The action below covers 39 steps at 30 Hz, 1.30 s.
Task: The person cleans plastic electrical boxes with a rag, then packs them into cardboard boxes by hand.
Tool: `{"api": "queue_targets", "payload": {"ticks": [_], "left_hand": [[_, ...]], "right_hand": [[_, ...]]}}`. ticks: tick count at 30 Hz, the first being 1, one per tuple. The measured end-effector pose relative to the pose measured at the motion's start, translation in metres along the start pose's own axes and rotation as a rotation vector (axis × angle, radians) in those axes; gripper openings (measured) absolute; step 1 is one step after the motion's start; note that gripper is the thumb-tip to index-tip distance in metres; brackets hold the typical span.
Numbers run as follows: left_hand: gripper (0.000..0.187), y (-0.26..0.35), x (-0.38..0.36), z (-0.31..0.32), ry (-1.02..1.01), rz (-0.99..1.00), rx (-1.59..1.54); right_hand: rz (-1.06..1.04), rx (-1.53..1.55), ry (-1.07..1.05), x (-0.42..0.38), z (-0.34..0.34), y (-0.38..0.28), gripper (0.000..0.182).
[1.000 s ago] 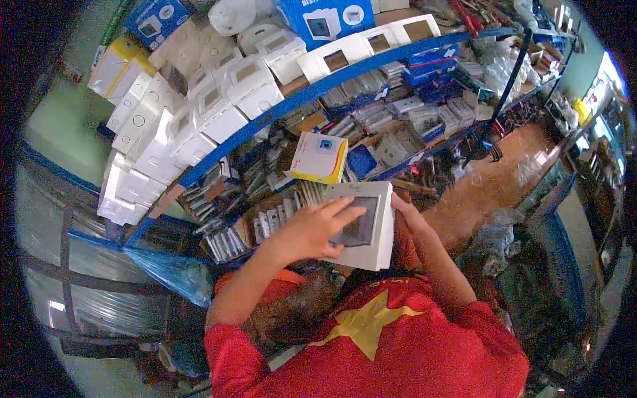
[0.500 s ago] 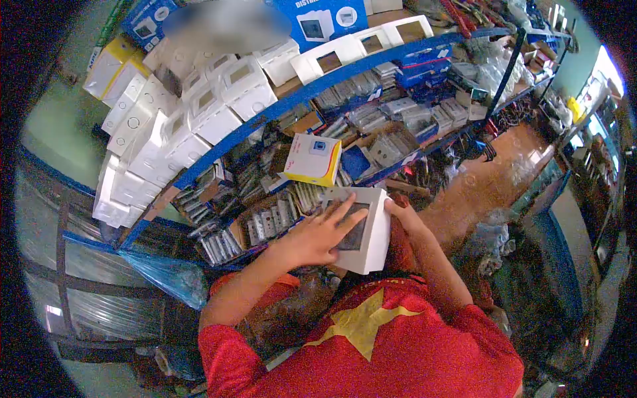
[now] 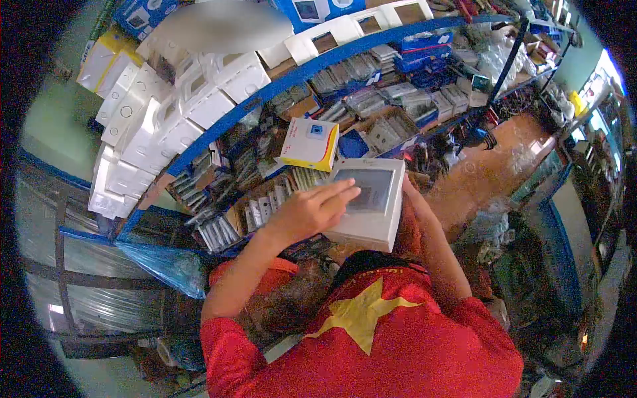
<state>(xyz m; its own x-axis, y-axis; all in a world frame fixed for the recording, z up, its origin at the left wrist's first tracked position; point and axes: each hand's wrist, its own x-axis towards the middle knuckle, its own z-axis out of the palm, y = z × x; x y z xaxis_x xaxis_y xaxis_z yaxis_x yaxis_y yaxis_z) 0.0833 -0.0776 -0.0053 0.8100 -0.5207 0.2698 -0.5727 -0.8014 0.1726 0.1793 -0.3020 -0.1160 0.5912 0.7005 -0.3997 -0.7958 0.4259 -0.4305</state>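
Note:
A white box (image 3: pixel 381 229) with a grey window in its front is held up before my chest. My right hand (image 3: pixel 411 192) grips its right edge, with the fingers mostly hidden behind it. Over the left part of the window lies my left hand (image 3: pixel 318 209), its fingers stretched out and close together, their tips on or just above the window. Behind the box, a white and yellow carton (image 3: pixel 308 144) with a small blue picture rests on the goods of the lower shelf.
White boxes (image 3: pixel 209 89) line the upper shelf along its blue edge (image 3: pixel 245 106). Packed grey parts (image 3: pixel 265 209) fill the lower shelf. Clear plastic wrap (image 3: pixel 166 265) hangs at the left, and brown floor (image 3: pixel 488 172) shows at the right.
The box has tilted and risen slightly, showing more of its window. My left hand's fingers have come closer together and shifted lower on the window. The view has shifted a little.

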Motion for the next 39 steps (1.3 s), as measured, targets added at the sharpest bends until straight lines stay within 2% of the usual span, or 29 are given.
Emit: {"api": "queue_targets", "payload": {"ticks": [3,9,11,12,14,15,16,19,22,24,30,31,34,39], "left_hand": [[0.043,-0.006,0.002,0.0,0.077,0.01,0.025],[0.053,-0.021,-0.001,0.005,0.199,-0.106,0.051],[0.061,-0.028,0.004,0.008,0.14,-0.175,-0.02],[0.065,-0.031,0.005,0.009,0.108,-0.21,-0.057],[0.082,-0.03,0.005,0.013,-0.01,-0.245,-0.312],[0.091,-0.029,0.007,0.015,-0.07,-0.258,-0.439],[0.098,-0.025,0.007,0.014,-0.117,-0.217,-0.373],[0.119,-0.004,0.004,0.0,-0.274,-0.156,-0.252],[0.117,0.006,0.001,-0.013,-0.303,-0.145,-0.277],[0.114,0.004,-0.001,-0.011,-0.303,-0.167,-0.31],[0.099,-0.002,-0.008,-0.002,-0.227,-0.129,-0.28],[0.097,-0.002,-0.009,0.0,-0.226,-0.121,-0.265],[0.094,-0.009,-0.011,0.003,-0.248,-0.187,-0.352],[0.096,0.008,-0.007,-0.009,-0.277,-0.149,-0.22]], "right_hand": [[-0.043,0.004,-0.031,-0.004,0.001,0.002,0.058],[-0.13,-0.048,-0.047,0.021,-0.032,0.013,0.051],[-0.214,-0.19,-0.097,0.048,-0.073,0.025,0.047],[-0.275,-0.246,-0.116,0.014,-0.032,0.016,0.046],[-0.214,-0.418,-0.107,0.016,-0.036,0.028,0.054],[-0.274,-0.47,-0.116,0.044,-0.069,0.048,0.058],[-0.164,-0.414,-0.12,0.034,-0.052,0.043,0.061],[-0.156,-0.309,-0.15,0.033,-0.045,0.042,0.055],[-0.148,-0.229,-0.156,0.028,-0.042,0.038,0.047],[-0.14,-0.282,-0.161,0.032,-0.046,0.035,0.049],[-0.025,-0.035,-0.089,0.0,0.001,0.026,0.051],[0.061,0.0,-0.072,-0.004,0.004,0.023,0.05],[0.034,-0.154,-0.118,0.012,-0.014,0.027,0.048],[-0.004,-0.073,-0.088,0.007,-0.013,0.034,0.047]]}}
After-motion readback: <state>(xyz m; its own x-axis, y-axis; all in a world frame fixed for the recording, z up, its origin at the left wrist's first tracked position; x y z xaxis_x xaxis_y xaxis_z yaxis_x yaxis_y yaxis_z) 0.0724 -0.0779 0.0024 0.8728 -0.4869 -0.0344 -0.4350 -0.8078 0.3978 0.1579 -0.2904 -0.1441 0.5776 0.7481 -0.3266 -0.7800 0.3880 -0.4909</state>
